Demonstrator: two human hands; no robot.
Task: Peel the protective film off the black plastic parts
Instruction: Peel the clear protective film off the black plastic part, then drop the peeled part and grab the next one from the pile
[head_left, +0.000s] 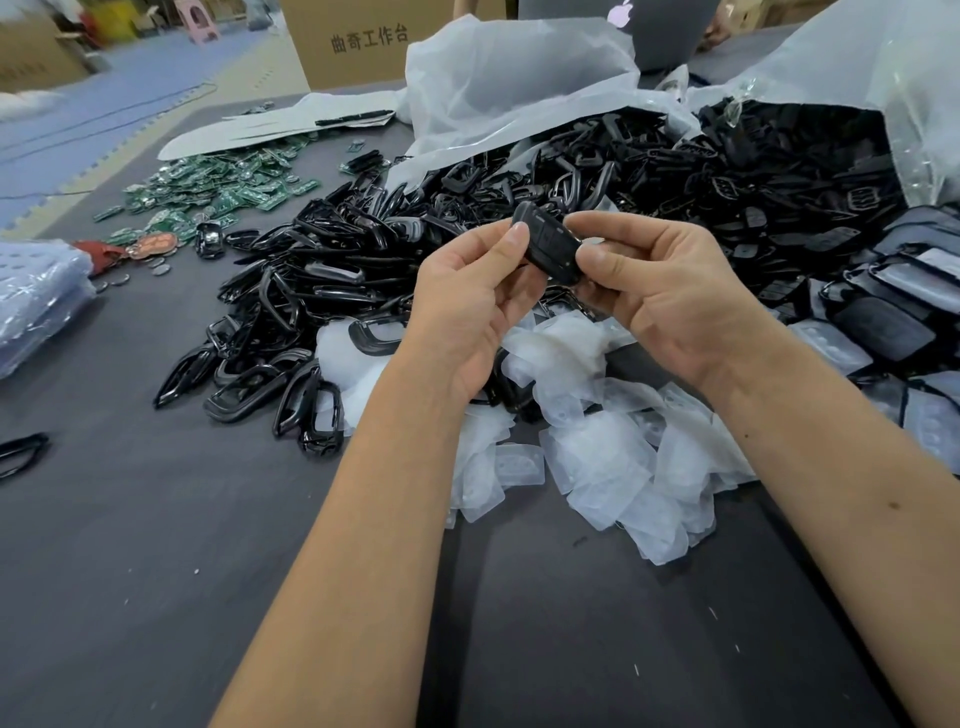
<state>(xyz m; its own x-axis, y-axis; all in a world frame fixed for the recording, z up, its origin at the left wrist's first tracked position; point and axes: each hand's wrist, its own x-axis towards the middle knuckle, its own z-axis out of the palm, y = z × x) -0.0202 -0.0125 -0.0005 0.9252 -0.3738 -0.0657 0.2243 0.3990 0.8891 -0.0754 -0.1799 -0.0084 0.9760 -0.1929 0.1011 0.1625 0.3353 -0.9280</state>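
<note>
Far from finished, by the look of it: heaped across the grey bench (130, 545) from nine to three o'clock, a great mound of black plastic parts (322, 280), mostly open frames, with no telling from here which have been stripped. At two o'clock, spilling from a slumped clear plastic bag (857, 67), many more dark parts, seemingly untouched. At twelve, crumpled over the pile, a second pale bag (509, 78), contents hidden. Just below centre, toward five o'clock, a drift of peeled film (613, 457), translucent white scraps lying loose on the bench, evidence of a good many pieces already done. At three, stacked flat black covers (893, 306), several apparently filmed. At ten, scattered green circuit boards (218, 187), outside the job. At centre, raised above the heap, one black part (548, 249) pinched between left hand (478, 306) and right hand (670, 301), thumbs and fingertips curled onto its ends; film on it too hard to make out.
</note>
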